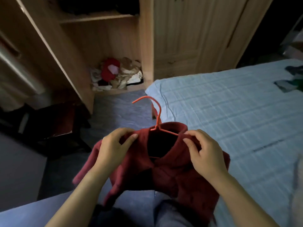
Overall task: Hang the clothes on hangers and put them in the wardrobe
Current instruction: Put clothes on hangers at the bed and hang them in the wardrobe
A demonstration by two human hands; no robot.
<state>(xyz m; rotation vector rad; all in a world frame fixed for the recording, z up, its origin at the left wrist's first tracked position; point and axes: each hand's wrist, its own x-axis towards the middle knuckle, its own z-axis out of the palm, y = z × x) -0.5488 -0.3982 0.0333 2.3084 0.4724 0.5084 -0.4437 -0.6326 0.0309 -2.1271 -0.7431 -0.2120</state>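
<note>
A dark red collared shirt (172,171) is held in front of me, above my lap. An orange hanger (157,119) sits inside its neck, the hook sticking up and curving left. My left hand (113,146) pinches the shirt's left shoulder by the collar. On the other side, my right hand (203,153) pinches the right shoulder where the hanger arm enters the cloth. The wooden wardrobe (105,46) stands open ahead on the left.
A heap of red and beige clothes (116,74) lies on the wardrobe floor. A bed with a light blue sheet (237,112) fills the right side, with green and grey garments (290,81) at its far edge. A dark chair (54,125) stands at left.
</note>
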